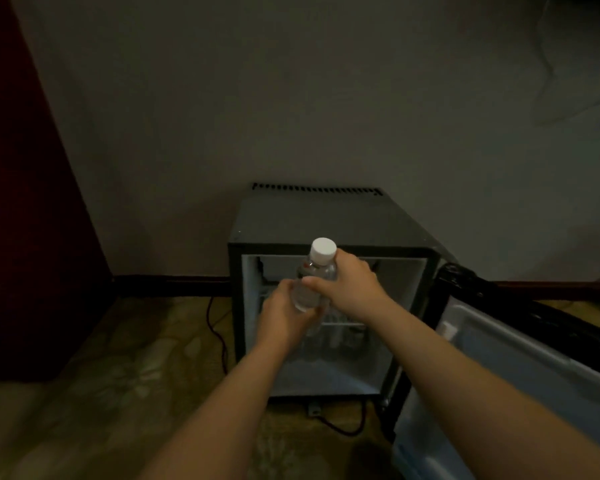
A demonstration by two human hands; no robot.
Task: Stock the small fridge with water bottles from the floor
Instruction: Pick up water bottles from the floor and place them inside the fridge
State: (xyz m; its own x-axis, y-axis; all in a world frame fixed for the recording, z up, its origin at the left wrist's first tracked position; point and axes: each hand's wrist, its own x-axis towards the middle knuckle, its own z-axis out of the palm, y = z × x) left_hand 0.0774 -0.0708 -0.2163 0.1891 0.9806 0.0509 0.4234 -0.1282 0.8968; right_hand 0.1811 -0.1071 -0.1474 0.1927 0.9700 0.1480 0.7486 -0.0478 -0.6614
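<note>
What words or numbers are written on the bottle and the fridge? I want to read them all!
None can be read.
On the water bottle: a reddish mark near its neck, too blurred to read.
On the fridge: no writing shows.
On the fridge door: a small white tag, too small to read.

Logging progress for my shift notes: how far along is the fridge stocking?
Done: the fridge door stands open, and stocked bottles seem to stand low inside, though it is dim. In hand: left hand and right hand grip one white-capped bottle before the opening. Left: setting it inside; no floor bottles show.
</note>
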